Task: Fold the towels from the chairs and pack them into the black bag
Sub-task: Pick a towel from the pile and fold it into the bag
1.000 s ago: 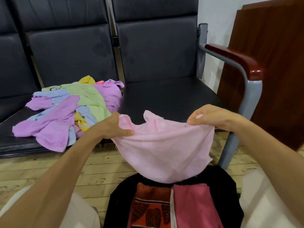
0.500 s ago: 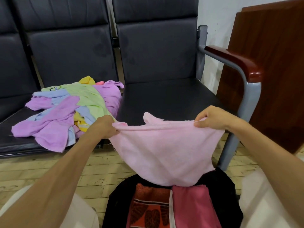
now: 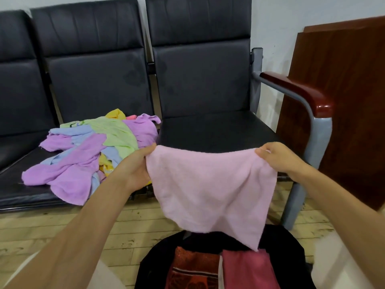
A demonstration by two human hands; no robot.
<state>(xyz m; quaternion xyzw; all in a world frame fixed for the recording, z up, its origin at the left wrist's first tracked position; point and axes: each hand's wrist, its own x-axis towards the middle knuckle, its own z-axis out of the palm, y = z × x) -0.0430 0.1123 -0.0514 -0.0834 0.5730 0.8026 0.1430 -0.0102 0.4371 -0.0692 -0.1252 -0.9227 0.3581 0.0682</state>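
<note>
Both grips are clamped on the top edge of a pale pink terry towel (image 3: 210, 188); my left grip (image 3: 135, 165) pinches its left corner and my right grip (image 3: 279, 157) pinches its right corner; the cloth hangs spread in the air between them, in front of the seat of the right-hand black padded chair (image 3: 204, 80); its lower edge droops to a point just above the open black fabric bag (image 3: 281, 243) on the pale wooden plank floor (image 3: 62, 230); inside the bag a folded orange-red patterned towel (image 3: 193, 270) and a folded deep pink towel (image 3: 248, 268) lie side by side; a heap of loose lilac, green, blue and yellow towels (image 3: 87, 155) rests on the neighbouring chair seat, just beyond my left grip; a red-brown wooden armrest (image 3: 295, 90) stands at my right.
</note>
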